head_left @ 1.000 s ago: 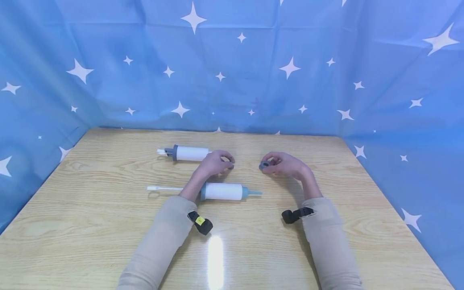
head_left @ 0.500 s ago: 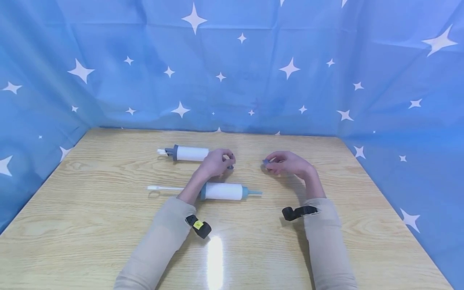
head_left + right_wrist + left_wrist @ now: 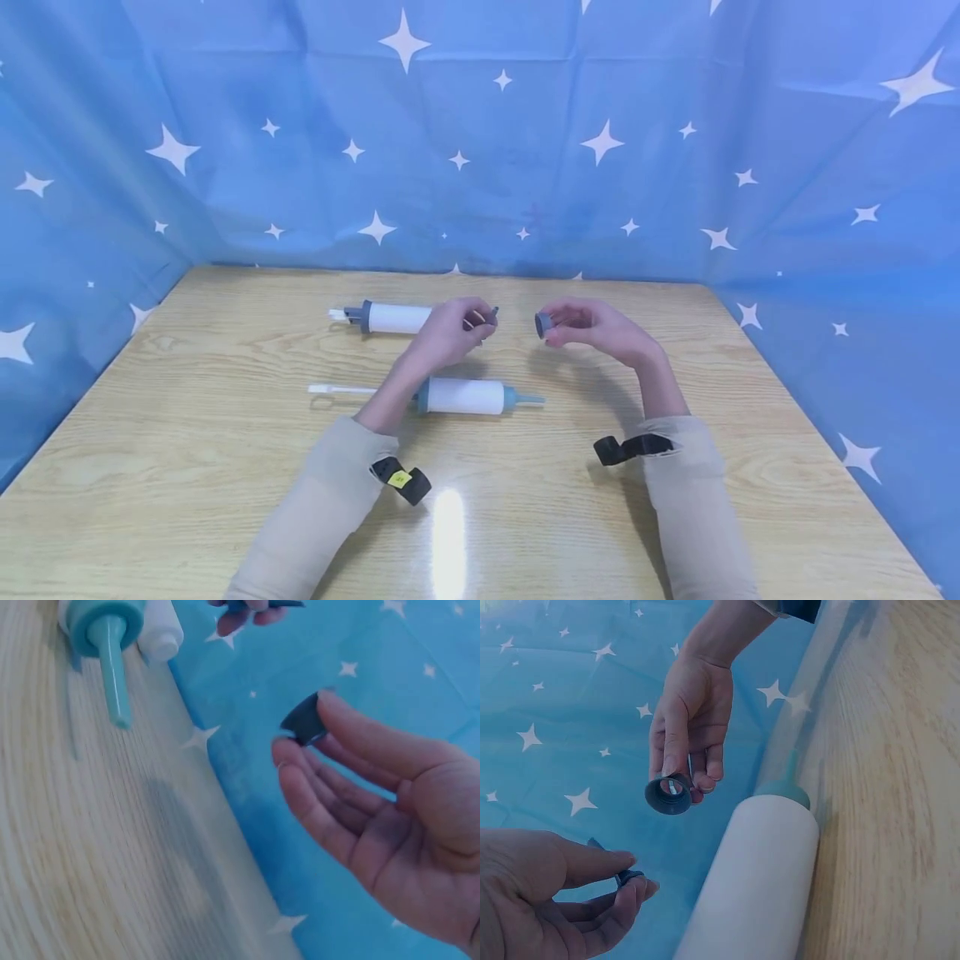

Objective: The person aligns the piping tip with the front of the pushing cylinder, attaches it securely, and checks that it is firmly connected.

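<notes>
The person's left hand (image 3: 450,329) pinched a small dark grey piece (image 3: 629,876) between thumb and fingertips; the fingers hid much of it, so its full shape could not be told. The right hand (image 3: 600,329) grasped a dark grey hollow ring with a flared rim (image 3: 667,796) by its edge, thumb on one side and fingers on the other, its wide mouth turned toward the left hand. Both pieces were held up off the light wood-grain desk (image 3: 525,533), near each other but apart.

On the desk, a white cylinder with a teal collar and a slim teal nozzle (image 3: 465,396) lay on its side, nozzle pointing right, a thin white rod (image 3: 341,389) reaching out leftward; the left forearm passed over its collar end. Farther back, roughly parallel, lay a white cylinder with a dark grey collar (image 3: 401,318), its right end behind the left hand in the head view. Behind the desk hung a blue curtain with white four-pointed stars (image 3: 480,108).
</notes>
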Available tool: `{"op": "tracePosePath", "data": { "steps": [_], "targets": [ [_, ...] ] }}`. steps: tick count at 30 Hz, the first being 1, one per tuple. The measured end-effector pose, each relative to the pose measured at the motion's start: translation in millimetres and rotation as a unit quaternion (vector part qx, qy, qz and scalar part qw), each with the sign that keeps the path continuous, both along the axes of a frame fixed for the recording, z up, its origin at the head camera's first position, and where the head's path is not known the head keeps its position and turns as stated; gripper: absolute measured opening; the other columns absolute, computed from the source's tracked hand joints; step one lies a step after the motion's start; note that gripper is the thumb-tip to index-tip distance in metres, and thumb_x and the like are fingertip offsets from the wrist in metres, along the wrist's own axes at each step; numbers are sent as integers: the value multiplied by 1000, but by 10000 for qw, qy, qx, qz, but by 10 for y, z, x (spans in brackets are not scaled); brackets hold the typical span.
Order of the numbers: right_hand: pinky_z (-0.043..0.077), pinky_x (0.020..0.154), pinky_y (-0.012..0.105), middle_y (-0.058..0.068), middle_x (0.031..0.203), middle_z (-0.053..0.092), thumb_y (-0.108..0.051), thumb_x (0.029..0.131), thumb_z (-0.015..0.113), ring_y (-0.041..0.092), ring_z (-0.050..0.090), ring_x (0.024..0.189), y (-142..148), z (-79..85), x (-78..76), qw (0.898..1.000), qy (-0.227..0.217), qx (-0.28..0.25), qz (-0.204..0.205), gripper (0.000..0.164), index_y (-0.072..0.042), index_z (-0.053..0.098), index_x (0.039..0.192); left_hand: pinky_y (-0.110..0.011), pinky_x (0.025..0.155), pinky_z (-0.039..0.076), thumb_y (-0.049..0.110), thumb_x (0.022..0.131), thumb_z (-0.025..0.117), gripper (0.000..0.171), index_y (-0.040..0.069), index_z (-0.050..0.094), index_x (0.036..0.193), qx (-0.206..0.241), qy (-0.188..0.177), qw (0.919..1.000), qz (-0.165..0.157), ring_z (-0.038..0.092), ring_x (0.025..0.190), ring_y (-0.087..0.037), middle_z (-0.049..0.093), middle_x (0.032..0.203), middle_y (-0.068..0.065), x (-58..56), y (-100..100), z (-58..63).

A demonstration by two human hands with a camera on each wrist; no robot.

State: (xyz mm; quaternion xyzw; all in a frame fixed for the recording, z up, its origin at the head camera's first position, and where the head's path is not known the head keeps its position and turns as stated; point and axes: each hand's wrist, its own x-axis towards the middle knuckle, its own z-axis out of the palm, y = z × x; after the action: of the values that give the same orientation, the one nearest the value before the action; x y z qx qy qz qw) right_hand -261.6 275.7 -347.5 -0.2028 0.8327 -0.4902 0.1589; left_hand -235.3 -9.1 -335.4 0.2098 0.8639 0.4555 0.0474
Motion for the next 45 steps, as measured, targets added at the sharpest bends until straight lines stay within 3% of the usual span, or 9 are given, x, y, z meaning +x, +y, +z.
{"op": "tracePosePath", "data": {
  "steps": [9,12,22,29,35,41,45],
  "targets": [
    [54,94,42,17,113,68,-11,93,74,28,68,102,-193,223,149,9960,559,-690,79,43,-2,59,133,-35,82,57,10,98,66,20,4,71,116,96,95,9999,-41,70,97,-24,72,105,-11,72,-59,147],
    [55,92,36,17,111,69,-7,92,74,27,68,101,-257,290,182,9936,752,-829,174,42,0,60,131,-35,83,58,8,98,66,21,4,71,118,88,166,9998,-76,70,98,-24,73,106,-11,98,-58,183],
    [57,88,38,15,109,70,1,91,73,29,68,98,-422,424,315,9850,1216,-1088,562,39,1,62,128,-28,74,58,7,99,64,25,2,72,122,67,770,9956,-527,71,91,-27,67,116,-17,249,-169,271],
    [59,82,39,12,107,70,3,89,73,30,69,92,-557,494,383,9794,1576,-927,856,36,-1,66,124,-27,72,58,6,97,68,18,1,73,113,297,956,9929,-637,70,83,-20,71,103,-11,346,-250,297],
    [58,81,37,8,104,71,3,88,74,27,69,90,-655,519,436,9749,1875,-728,956,36,-1,66,123,-26,69,57,8,94,72,9,3,69,102,682,1134,9902,-450,68,75,-17,71,87,-6,401,-265,307],
    [57,83,36,8,108,71,3,88,75,26,69,91,-713,529,477,9747,1884,-747,940,37,0,65,124,-24,73,58,8,92,75,14,3,72,105,915,1225,9871,-478,69,79,-13,73,92,-5,408,-245,302],
    [57,83,36,7,112,70,1,88,76,25,70,90,-727,537,482,9753,1924,-677,849,37,-1,66,124,-25,76,59,6,91,75,19,1,73,109,1107,1083,9859,-626,70,83,-15,73,99,-7,400,-247,296]
  ]
}}
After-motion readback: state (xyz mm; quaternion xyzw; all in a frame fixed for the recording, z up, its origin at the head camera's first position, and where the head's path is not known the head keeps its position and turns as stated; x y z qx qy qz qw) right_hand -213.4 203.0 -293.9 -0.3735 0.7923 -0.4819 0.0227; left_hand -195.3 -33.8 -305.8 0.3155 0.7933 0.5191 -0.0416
